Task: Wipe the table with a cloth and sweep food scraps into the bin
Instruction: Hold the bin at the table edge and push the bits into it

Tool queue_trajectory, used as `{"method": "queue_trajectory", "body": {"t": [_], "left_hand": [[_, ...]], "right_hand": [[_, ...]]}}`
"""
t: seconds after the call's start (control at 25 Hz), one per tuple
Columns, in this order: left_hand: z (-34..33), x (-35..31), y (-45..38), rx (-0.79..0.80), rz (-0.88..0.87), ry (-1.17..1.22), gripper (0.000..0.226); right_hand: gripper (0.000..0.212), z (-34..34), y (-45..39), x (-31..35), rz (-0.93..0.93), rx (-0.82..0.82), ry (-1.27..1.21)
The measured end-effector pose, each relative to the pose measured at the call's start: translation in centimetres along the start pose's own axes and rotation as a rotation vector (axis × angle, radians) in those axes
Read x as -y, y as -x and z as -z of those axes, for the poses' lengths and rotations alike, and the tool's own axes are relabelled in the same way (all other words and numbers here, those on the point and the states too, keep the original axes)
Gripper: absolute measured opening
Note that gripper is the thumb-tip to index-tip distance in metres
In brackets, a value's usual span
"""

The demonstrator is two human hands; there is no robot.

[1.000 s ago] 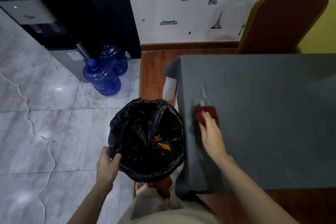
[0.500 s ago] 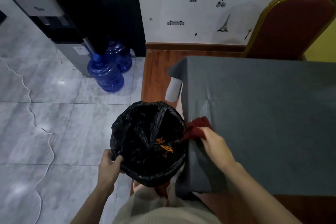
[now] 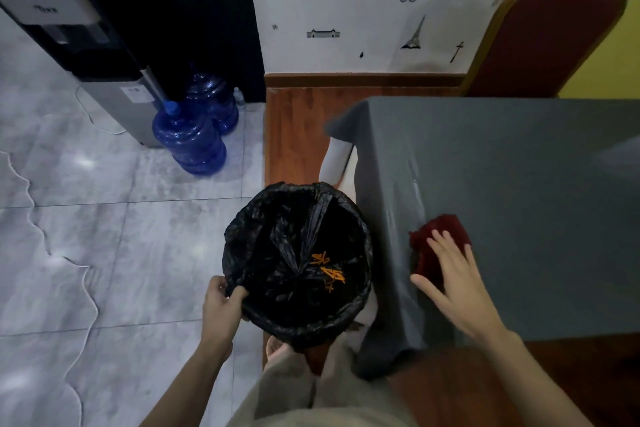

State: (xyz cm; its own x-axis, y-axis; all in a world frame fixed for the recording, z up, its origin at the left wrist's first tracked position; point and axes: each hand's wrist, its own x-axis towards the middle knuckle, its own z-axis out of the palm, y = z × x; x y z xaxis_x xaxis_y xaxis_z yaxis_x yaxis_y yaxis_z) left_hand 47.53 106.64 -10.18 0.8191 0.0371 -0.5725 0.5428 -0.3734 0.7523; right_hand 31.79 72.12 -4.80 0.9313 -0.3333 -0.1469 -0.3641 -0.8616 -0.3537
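Now, cloth (image 3: 437,239): under your right hand's (image 3: 450,279) flat, spread fingers.
Bin (image 3: 298,263): leftward, rim gripped by your left hand (image 3: 221,305).

Head camera: worn high, wide-angle, tilted steeply down and forward.
Near: left edge of the table (image 3: 519,184), bin (image 3: 298,263) beside it.
Far: wall, floor.

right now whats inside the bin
A black liner fills the bin, with orange scraps lying on its folds. Whatever lies under those folds is hidden. The left hand grips the rim.
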Motion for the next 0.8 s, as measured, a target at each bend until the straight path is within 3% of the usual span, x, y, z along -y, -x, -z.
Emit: {"method": "queue_trajectory", "body": {"t": [0.12,0.32,0.48,0.6,0.8], "left_hand": [[0.8,1.1,-1.5,-0.002,0.049,0.071,0.009],[1.1,2.7,-3.2,-0.012,0.132,0.143,0.009],[-0.3,5.3,-7.3,-0.026,0.175,0.139,0.011],[-3.2,9.0,-12.5,-0.006,0.189,0.120,0.017],[-10.0,19.3,-24.4,-0.009,0.168,0.061,0.008]], "right_hand": [[0.063,-2.6,-0.1,7.4,-0.024,-0.011,-0.300],[0.064,-8.2,-4.0,13.5,-0.284,0.077,-0.642],[0.049,-12.3,-8.3,12.2,-0.469,0.133,-0.795],[0.056,-19.2,-11.9,9.3,-0.604,0.130,-0.850],[0.059,-33.8,-17.7,3.9,-0.852,0.053,-0.920]]}}
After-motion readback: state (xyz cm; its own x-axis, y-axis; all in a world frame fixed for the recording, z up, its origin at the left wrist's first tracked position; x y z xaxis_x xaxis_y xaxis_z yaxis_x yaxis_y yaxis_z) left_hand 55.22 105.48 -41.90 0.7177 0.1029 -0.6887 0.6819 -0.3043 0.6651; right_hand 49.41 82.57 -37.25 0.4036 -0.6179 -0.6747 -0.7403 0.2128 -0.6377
